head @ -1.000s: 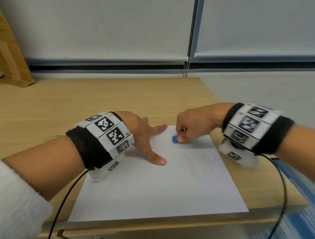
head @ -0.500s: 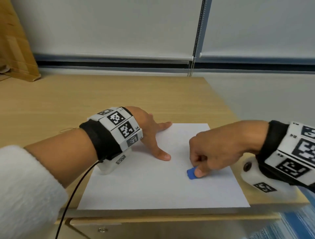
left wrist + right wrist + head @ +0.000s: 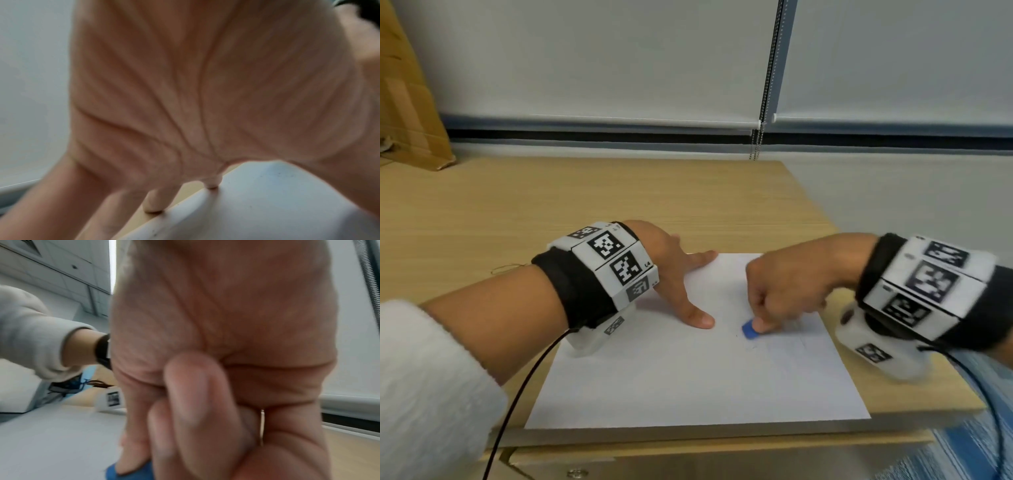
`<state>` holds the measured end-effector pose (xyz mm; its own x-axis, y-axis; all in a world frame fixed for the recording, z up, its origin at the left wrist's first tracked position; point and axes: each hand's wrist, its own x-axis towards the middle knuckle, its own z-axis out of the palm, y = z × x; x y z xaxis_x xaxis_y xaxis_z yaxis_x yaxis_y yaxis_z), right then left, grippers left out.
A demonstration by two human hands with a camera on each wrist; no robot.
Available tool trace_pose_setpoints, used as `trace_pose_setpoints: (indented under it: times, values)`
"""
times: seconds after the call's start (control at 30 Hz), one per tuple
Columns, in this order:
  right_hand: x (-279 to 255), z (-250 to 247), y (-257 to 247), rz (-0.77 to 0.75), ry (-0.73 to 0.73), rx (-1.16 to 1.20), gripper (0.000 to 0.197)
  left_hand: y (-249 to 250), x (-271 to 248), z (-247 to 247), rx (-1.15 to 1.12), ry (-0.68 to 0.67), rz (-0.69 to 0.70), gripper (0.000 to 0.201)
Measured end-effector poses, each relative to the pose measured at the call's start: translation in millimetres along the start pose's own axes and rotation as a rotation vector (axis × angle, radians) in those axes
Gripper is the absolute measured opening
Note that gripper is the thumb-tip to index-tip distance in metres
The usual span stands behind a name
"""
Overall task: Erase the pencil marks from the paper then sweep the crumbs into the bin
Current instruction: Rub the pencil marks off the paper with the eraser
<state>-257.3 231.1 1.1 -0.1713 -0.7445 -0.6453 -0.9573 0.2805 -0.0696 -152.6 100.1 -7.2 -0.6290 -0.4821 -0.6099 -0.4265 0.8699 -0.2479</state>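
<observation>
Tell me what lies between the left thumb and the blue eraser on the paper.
Only bare white paper separates the left hand's thumb from the blue eraser, as the head view shows.

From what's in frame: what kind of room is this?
Probably an office or lab workspace: a light wooden desk set against a window with roller blinds and a bead chain, plus a flattened cardboard box leaning at the wall.
</observation>
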Motion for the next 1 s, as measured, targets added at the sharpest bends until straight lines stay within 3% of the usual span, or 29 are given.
trace_pose_setpoints:
  times: [0.2, 0.33, 0.43, 0.63, 0.7, 0.83, 1.0]
  values:
    - [30, -26, 13, 0.045, 0.199, 0.031, 0.027, 2, 0, 0, 0.014, -0.012, -0.01, 0.118]
    - [2, 2, -1, -0.067, 0.062, -0.065, 0.037, 2, 0, 0, 0.007, -0.012, 0.002, 0.119]
    - [-7, 6, -5, -0.037, -0.063, -0.072, 0.036, 1, -2, 0, 0.0, -0.008, 0.005, 0.118]
    - [36, -35, 9, 0.053, 0.282, 0.003, 0.028, 0, -2, 0, 0.005, -0.001, 0.0, 0.116]
    - [42, -37, 12, 0.045, 0.289, 0.003, 0.026, 0, 0, 0, 0.004, -0.008, 0.0, 0.118]
    - [38, -29, 9, 0.012, 0.105, -0.03, 0.029, -1, 2, 0, -0.027, -0.025, 0.001, 0.12]
    - [37, -35, 22, 0.073, 0.268, -0.026, 0.032, -2, 3, 0, -0.029, -0.018, -0.002, 0.12]
